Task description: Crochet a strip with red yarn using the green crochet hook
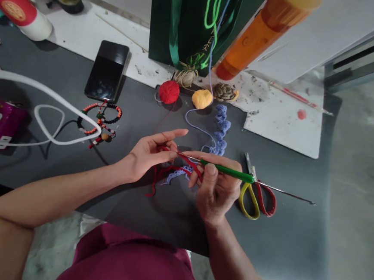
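Observation:
My right hand (218, 190) grips a crochet hook (233, 172) by its green handle, with one metal end pointing left and the other reaching out to the right. My left hand (147, 154) pinches red yarn (161, 147) between thumb and fingers, index finger stretched out, right at the hook's left tip. Below the hands dangle a red yarn tail and a strip of blue-purple crochet (178, 173), partly hidden by my right fingers. A thin red strand runs up from my left hand to a red yarn ball (169, 92).
Yellow- and red-handled scissors (249, 199) lie right of my right hand. Behind are a curly blue crochet piece (220, 129), a yellow yarn ball (202, 99), and an orange tube (256, 33). Leftward lie a black phone (107, 71), beaded bracelets (100, 122) and a white cable (49, 81).

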Demonstrator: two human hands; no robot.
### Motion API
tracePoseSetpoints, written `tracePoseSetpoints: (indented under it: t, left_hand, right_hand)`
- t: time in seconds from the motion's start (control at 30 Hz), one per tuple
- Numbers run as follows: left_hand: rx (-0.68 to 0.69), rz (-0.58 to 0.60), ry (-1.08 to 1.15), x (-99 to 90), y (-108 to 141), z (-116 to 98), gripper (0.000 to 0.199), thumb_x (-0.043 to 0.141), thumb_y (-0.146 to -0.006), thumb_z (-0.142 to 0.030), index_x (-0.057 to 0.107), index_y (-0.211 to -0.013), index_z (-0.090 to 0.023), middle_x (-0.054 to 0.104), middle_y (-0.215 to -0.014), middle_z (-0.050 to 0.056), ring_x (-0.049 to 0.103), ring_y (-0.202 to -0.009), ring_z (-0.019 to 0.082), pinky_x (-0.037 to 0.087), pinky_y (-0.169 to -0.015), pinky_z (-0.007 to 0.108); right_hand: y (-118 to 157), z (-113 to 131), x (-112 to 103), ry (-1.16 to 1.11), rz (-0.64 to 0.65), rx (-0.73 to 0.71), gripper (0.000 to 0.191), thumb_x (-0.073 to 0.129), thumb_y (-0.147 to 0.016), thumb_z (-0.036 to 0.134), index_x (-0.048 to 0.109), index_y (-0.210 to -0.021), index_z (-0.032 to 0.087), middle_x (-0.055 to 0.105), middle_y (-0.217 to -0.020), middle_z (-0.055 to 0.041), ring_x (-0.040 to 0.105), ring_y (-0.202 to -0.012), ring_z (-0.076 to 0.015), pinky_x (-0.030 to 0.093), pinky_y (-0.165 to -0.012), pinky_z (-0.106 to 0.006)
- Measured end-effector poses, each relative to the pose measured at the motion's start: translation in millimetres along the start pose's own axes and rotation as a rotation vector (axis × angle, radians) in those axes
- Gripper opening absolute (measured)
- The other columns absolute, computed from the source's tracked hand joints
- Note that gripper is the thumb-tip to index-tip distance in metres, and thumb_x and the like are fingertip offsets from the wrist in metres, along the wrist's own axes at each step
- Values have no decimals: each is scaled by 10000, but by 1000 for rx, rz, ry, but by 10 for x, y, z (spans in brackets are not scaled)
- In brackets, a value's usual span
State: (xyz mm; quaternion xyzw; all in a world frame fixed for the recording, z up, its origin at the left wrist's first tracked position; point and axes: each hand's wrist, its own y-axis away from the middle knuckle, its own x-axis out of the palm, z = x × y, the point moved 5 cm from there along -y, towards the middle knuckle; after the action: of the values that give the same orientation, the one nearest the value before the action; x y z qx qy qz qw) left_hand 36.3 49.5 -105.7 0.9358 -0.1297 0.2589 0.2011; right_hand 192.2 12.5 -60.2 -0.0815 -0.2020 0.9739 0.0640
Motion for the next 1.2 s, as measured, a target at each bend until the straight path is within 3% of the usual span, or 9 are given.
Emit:
tracePoseSetpoints:
  t: [0.3,0.47,0.63,0.73,0.87,1.0,1.1,1.2]
  left_hand:
    - [16,10,-34,-1,1,-3,527,857,-741,-251,762,-1260,-253,600,-768,-36,486,-658,74,405,-639,244]
    - [46,-16,-156,3,28,-45,548,839,-761,-244,737,-1299,-224,615,-796,-22,514,-679,88,435,-650,251]
    - [186,-27,-305,29,89,-114,566,798,-783,-187,707,-1340,-226,650,-861,-3,574,-747,111,496,-695,250]
    - [224,-21,-290,42,94,-127,655,796,-789,-173,645,-1421,-249,674,-849,-10,594,-749,115,516,-722,251]
    - [116,4,-57,42,50,-84,786,839,-764,-165,567,-1494,-265,695,-799,-37,617,-744,105,513,-741,238]
    - [-136,123,274,79,27,32,766,884,-728,-160,610,-1439,-238,707,-749,-58,633,-689,81,510,-734,226]
    - [-267,185,401,98,43,89,717,891,-718,-120,648,-1383,-227,730,-769,-58,641,-667,66,502,-717,214]
    - [-300,193,431,102,51,100,755,885,-712,-91,627,-1407,-233,733,-772,-70,659,-687,68,504,-736,220]
  right_hand:
    - [-24,19,11,79,20,6,168,517,-1056,246,683,-1069,275,791,-957,-31,534,-383,-47,424,-350,-232]
    - [-23,15,17,55,24,-12,164,515,-1051,205,666,-1081,263,780,-991,-22,528,-404,-38,436,-372,-223]
    - [-4,-8,51,124,93,-52,195,550,-1020,132,688,-1104,242,765,-1014,-25,522,-435,-38,502,-446,-236]
    - [-5,-7,76,181,134,-85,224,608,-984,98,722,-1117,238,783,-1022,-39,631,-531,-77,562,-491,-245]
    - [-12,45,73,230,125,-206,317,694,-918,62,770,-1130,283,818,-1087,-42,787,-820,-163,652,-618,-274]
    - [7,73,45,221,100,-262,454,743,-870,40,768,-1202,349,830,-1109,-8,805,-931,-183,687,-784,-324]
    - [19,57,36,125,85,-202,406,745,-882,75,778,-1176,352,836,-1088,-8,812,-910,-200,690,-764,-354]
    - [25,13,32,-1,42,-83,301,723,-911,112,795,-1105,330,845,-1020,-8,814,-893,-205,686,-775,-369]
